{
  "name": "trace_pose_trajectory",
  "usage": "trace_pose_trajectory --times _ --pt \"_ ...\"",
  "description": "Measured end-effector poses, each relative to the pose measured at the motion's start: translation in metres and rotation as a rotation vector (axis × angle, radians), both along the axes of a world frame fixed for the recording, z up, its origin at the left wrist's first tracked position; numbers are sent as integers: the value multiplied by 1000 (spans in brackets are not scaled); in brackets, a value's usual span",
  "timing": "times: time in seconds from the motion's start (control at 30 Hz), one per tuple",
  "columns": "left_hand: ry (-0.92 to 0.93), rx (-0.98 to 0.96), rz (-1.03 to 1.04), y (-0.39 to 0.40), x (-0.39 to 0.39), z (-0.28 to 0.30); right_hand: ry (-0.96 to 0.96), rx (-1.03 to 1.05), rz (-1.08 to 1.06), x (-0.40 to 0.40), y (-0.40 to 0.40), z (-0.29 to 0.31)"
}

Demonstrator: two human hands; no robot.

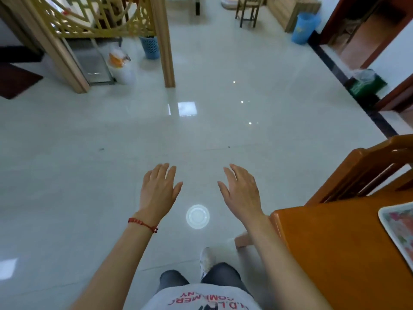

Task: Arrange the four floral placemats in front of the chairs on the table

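Observation:
One floral placemat (400, 229) with a pale border lies on the orange wooden table (335, 253) at the right edge of the view, partly cut off. A wooden chair (366, 168) stands at the table's far side. My left hand (159, 189) and my right hand (240, 190) are stretched out over the floor, palms down, fingers straight, holding nothing. Both hands are left of the table and apart from it. No other placemat is in view.
Glossy pale tiled floor (111, 153) spreads ahead. A gold lattice screen with wooden posts (165, 41) stands at the back left. Two blue bins (150, 47) (305, 27), another chair (249, 7) and a dark doorway (368, 30) are farther off.

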State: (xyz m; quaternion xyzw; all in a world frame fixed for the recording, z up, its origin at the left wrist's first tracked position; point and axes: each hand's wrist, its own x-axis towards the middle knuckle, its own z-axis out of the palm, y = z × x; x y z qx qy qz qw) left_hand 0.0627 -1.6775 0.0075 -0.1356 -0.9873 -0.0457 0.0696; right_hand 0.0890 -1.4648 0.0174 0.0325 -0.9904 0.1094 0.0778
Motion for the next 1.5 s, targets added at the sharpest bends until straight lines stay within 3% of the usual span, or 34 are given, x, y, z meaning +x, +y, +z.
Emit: trace_pose_trajectory --times 0.37,0.93,1.17,1.5 --pt "-30 18 64 7 -131 -5 22 36 47 -140 20 -10" --pt "-69 -17 -168 27 -406 -12 -6 -41 -164 -369 39 -25" --pt "-82 -29 -277 94 -504 -22 -37 -70 -266 -443 95 -33" --pt "-43 -45 -535 260 -622 -10 -5 -92 -534 -512 225 -30"
